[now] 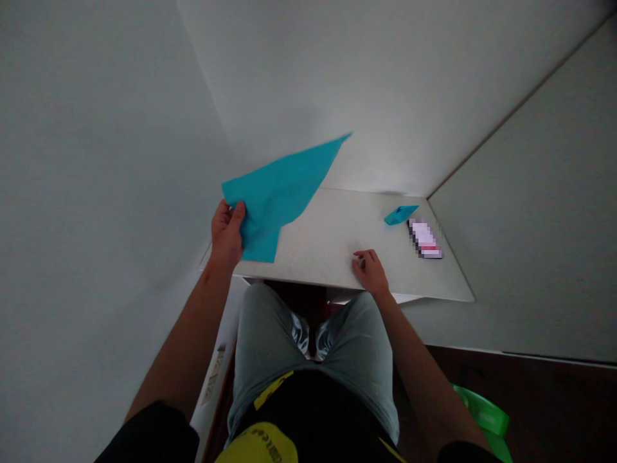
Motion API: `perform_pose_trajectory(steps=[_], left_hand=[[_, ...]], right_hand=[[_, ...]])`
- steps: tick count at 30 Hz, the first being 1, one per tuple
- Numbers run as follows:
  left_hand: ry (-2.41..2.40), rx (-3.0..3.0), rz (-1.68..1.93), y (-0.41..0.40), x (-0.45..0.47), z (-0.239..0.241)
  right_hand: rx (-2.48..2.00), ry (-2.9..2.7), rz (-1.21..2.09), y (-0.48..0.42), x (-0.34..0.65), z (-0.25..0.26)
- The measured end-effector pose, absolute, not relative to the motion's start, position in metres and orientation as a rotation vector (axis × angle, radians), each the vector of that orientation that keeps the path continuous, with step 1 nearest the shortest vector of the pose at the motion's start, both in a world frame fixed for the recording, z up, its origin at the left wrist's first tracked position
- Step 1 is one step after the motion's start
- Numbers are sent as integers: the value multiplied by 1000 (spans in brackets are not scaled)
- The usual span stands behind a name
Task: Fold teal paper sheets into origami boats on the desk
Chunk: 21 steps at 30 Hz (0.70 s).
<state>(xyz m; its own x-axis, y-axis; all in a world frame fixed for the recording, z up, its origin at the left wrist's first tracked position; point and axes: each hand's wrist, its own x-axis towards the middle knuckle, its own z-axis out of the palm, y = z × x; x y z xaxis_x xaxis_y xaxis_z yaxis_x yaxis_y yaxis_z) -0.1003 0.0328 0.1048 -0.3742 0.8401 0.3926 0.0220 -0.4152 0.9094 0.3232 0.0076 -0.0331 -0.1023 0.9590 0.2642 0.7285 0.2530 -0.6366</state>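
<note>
My left hand (228, 233) pinches a large sheet of blue paper (284, 183) by its lower left edge, thumb in front. The sheet is raised above the left part of the table and bends, with one corner pointing up to the right. Under it, more blue paper (263, 247) shows near the table's front edge; whether it is a separate sheet I cannot tell. My right hand (370, 270) rests at the front of the table with loosely curled fingers, holding nothing that I can see. A small folded blue paper boat (401, 215) lies at the back right.
The white table (332, 225) stands against pale walls in a corner. A phone (425, 239), its screen blurred, lies near the table's right edge beside the paper boat. Down on the right, a green plastic object (484, 411) stands over the dark floor. My legs are under the table.
</note>
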Motion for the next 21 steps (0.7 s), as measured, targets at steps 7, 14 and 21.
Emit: perform_pose_trajectory(steps=[7, 14, 21], left_hand=[[1388, 962, 1748, 18, -58, 46], [1896, 963, 1266, -14, -22, -19], [1703, 1007, 1110, -15, -22, -18]], right_hand=[[-1482, -1841, 444, 9, 324, -36], [-1502, -1472, 464, 13, 330, -38], [-1481, -1350, 196, 7, 310, -8]])
